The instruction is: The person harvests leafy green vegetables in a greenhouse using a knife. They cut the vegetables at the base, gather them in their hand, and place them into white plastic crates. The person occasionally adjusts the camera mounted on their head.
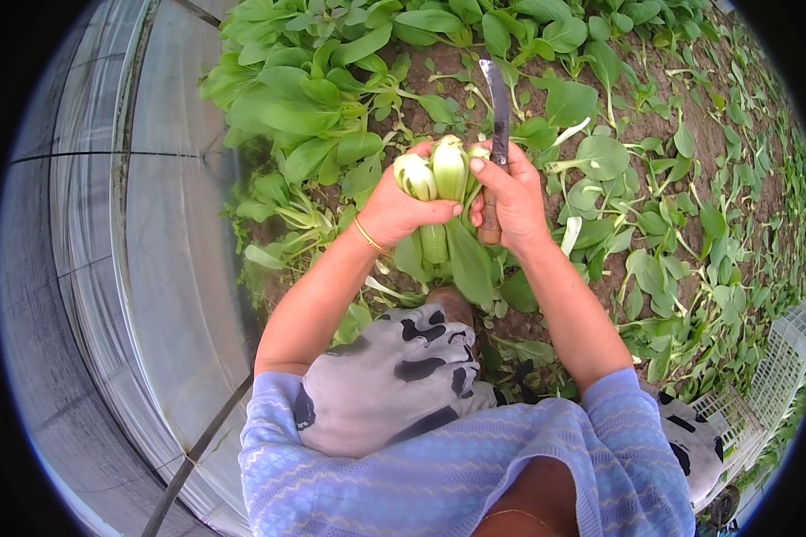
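Note:
My left hand (399, 205) is closed around a bunch of bok choy (449, 168), its thumb across the pale stems. The cut bases face away from me and the green leaves hang toward my knees. A knife with a wooden handle (489, 218) lies in my right hand (514, 194), its dark, curved-tip blade (497, 94) pointing away from me. The thumb and fingers of that hand also touch the right side of the bunch. Part of the handle is hidden behind the fingers.
Leafy bok choy plants (309, 101) grow at the upper left. Loose leaves (598, 158) litter the soil (530, 322) to the right. Plastic sheeting (181, 201) on a frame runs along the left. White plastic crates (782, 356) stand at the lower right.

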`<state>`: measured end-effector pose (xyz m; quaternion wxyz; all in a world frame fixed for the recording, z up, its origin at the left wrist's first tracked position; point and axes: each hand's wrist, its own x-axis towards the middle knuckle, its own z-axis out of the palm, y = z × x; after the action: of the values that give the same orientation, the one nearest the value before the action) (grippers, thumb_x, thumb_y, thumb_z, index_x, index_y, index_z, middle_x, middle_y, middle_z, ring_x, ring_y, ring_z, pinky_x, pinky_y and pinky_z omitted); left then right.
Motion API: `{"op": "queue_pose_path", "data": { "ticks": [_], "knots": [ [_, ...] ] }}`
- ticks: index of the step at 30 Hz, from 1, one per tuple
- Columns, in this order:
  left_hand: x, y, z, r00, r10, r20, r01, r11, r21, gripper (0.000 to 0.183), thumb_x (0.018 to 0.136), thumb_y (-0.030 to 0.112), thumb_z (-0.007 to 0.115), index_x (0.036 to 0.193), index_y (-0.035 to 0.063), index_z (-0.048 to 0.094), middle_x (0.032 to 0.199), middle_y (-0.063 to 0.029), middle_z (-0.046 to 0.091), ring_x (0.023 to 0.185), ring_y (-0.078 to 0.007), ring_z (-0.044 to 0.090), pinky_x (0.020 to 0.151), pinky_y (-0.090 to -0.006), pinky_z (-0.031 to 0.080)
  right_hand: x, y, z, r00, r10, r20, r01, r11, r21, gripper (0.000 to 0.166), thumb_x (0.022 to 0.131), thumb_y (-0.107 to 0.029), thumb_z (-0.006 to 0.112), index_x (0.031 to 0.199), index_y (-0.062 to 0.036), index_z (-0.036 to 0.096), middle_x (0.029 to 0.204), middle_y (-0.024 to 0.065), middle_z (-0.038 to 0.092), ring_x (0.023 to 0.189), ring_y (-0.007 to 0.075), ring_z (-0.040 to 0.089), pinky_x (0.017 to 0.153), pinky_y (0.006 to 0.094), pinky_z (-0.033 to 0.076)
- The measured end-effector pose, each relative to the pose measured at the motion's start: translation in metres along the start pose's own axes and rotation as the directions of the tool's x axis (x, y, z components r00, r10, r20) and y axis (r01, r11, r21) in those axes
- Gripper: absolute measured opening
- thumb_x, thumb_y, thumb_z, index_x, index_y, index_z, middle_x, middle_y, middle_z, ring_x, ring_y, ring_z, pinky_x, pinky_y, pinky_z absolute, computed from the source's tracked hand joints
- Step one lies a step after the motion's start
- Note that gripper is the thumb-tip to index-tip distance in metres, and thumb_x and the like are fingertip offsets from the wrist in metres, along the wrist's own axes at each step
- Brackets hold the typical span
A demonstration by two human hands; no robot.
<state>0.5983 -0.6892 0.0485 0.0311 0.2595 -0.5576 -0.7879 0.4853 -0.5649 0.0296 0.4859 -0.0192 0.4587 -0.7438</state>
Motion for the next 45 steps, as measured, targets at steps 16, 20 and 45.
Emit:
{"op": "queue_pose_path", "data": {
  "ticks": [16, 20, 45],
  "knots": [
    [0.123, 0.005, -0.177, 0.965, -0.066, -0.253, 0.257, 0.43, 0.866, 0.047, 0.054, 0.017, 0.077, 0.093, -0.0043, 0.063, 0.088, -0.0185, 0.067, 0.078, -0.03, 0.064, 0.077, -0.0327, 0.051, 0.151, 0.053, 0.014, 0.956, 0.294, -0.001, -0.238, 0.775, -0.585, 0.023, 0.096, -0.025, 0.045, 0.09, -0.0035, 0.044, 0.072, 0.0033, 0.046, 0.048, 0.0146, 0.049, 0.039, 0.0305, 0.043],
    [0.108, -0.002, -0.182, 0.961, -0.018, -0.277, 0.24, 0.555, 0.797, 0.04, 0.057, 0.011, 0.075, 0.094, -0.0014, 0.063, 0.084, -0.0061, 0.064, 0.074, -0.0163, 0.057, 0.074, -0.0303, 0.049, 0.175, 0.066, 0.027, 0.925, 0.38, 0.011, -0.305, 0.76, -0.574, 0.018, 0.095, -0.02, 0.044, 0.089, -0.0032, 0.044, 0.069, 0.0032, 0.045, 0.048, 0.0171, 0.048, 0.038, 0.0327, 0.042],
    [0.074, 0.065, -0.157, 0.926, -0.245, -0.289, 0.317, 0.084, 0.945, 0.119, 0.058, 0.003, 0.072, 0.148, 0.0023, -0.004, 0.09, -0.0275, 0.064, 0.084, -0.035, 0.064, 0.081, -0.036, 0.052, 0.065, -0.005, -0.056, 1.0, 0.006, -0.025, -0.021, 0.758, -0.652, 0.02, 0.099, -0.03, 0.047, 0.102, -0.011, 0.051, 0.067, -0.0032, 0.047, 0.045, 0.0056, 0.045, 0.038, 0.0207, 0.038]
  ]
}}
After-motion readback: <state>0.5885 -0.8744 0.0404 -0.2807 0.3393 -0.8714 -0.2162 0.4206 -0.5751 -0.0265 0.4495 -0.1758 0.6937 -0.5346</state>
